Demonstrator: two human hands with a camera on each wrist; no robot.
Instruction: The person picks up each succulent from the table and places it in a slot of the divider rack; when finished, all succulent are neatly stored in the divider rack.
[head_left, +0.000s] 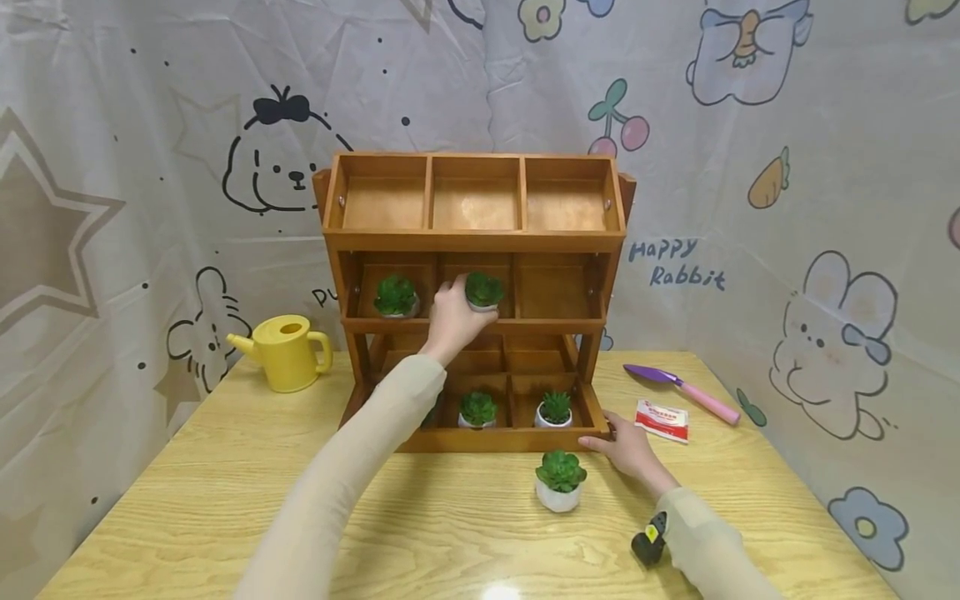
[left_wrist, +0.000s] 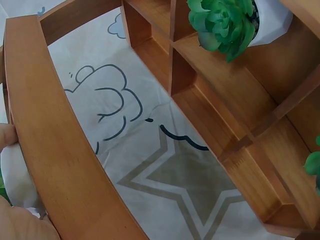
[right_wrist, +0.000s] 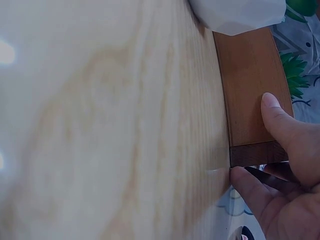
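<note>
My left hand [head_left: 456, 321] grips the white pot of a green succulent [head_left: 484, 289] at the middle compartment of the wooden shelf's [head_left: 474, 242] middle tier. In the left wrist view, part of that white pot [left_wrist: 20, 177] shows between thumb and finger, behind a wooden board. My right hand [head_left: 628, 446] holds the lower right front corner of the shelf, thumb on the front board [right_wrist: 252, 90] and fingers round the side. Another potted succulent [head_left: 397, 297] sits in the middle tier's left compartment. Two more, a rounded succulent [head_left: 477, 410] and a spiky one [head_left: 555, 409], stand in the bottom tier.
On the table [head_left: 450, 525], a potted succulent [head_left: 559, 482] stands before the shelf. A yellow watering can [head_left: 288, 354] is at the left. To the right lie a red-and-white packet [head_left: 662, 420] and a purple trowel with a pink handle [head_left: 684, 387]. Printed cloth [head_left: 420, 83] hangs behind.
</note>
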